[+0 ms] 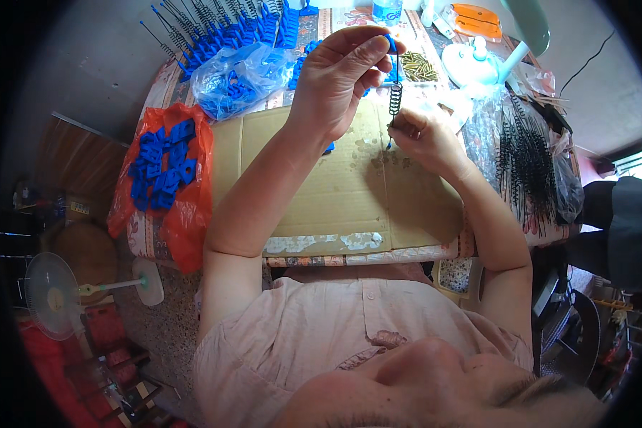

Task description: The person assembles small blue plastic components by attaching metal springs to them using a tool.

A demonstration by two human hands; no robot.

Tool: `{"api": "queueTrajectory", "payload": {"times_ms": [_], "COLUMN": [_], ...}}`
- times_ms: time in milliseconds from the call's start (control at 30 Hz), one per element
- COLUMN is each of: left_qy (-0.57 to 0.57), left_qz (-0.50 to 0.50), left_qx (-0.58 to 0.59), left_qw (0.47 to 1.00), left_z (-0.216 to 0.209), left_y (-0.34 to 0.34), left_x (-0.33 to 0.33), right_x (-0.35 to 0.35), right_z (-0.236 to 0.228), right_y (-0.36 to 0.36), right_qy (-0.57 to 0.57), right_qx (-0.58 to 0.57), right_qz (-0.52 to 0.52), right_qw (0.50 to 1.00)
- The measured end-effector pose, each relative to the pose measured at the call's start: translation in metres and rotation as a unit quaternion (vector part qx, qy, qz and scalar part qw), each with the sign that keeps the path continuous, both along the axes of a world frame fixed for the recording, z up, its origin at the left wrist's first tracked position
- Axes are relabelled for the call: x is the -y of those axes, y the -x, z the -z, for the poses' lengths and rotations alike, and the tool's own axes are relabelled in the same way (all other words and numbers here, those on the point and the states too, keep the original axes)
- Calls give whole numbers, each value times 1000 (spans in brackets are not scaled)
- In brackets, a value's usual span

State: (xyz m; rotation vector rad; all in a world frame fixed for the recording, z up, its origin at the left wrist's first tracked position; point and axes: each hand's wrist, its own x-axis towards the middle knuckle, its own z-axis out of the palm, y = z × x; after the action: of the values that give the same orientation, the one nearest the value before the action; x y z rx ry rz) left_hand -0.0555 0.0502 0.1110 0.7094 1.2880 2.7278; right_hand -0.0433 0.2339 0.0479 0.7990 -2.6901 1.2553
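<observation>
Raised over the cardboard, my left hand (339,82) is closed in a pinch on a small blue plastic piece (391,44) at the top of a black wire. Partway down, this wire winds into a spring coil (395,100), and the whole stands nearly upright. Below the coil, my right hand (431,139) pinches the wire's lower part. A small blue tip (389,145) shows just under those right fingers. Flat beneath both hands lies the brown cardboard sheet (335,200). My left wrist partly hides another blue part (329,148) on it.
A red bag (192,235) with blue plastic parts lies left. Behind it are a clear bag (242,82) of blue parts and rows of blue pieces with springs (242,28). Brass-coloured pins (419,68) and a lamp base (471,64) sit far right; black spring wires (528,157) lie right.
</observation>
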Motion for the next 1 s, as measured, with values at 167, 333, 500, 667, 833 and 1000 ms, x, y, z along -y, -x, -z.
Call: {"api": "queueTrajectory", "payload": {"times_ms": [167, 333, 500, 667, 833, 1000], "left_qy": [0, -3, -2, 47, 128, 199], "left_qz": [-13, -15, -3, -51, -149, -220], "left_qx": [7, 3, -13, -43, -107, -176], "left_qw": [1000, 1000, 1000, 997, 975, 939], "left_z": [2, 2, -1, -2, -6, -3], "left_y": [2, 0, -1, 0, -5, -2], "left_x": [-2, -1, -1, 0, -5, 1], "right_x": [0, 0, 2, 2, 1, 1], "right_z": [1, 2, 0, 0, 1, 1], "right_y": [2, 1, 2, 2, 2, 2], "right_qy": [-1, 0, -8, -3, -6, -4], "right_qx": [-15, -9, -28, -16, -11, -18], "right_qz": [-3, -4, 2, 1, 6, -11], "right_qw": [1000, 1000, 1000, 1000, 1000, 1000]}}
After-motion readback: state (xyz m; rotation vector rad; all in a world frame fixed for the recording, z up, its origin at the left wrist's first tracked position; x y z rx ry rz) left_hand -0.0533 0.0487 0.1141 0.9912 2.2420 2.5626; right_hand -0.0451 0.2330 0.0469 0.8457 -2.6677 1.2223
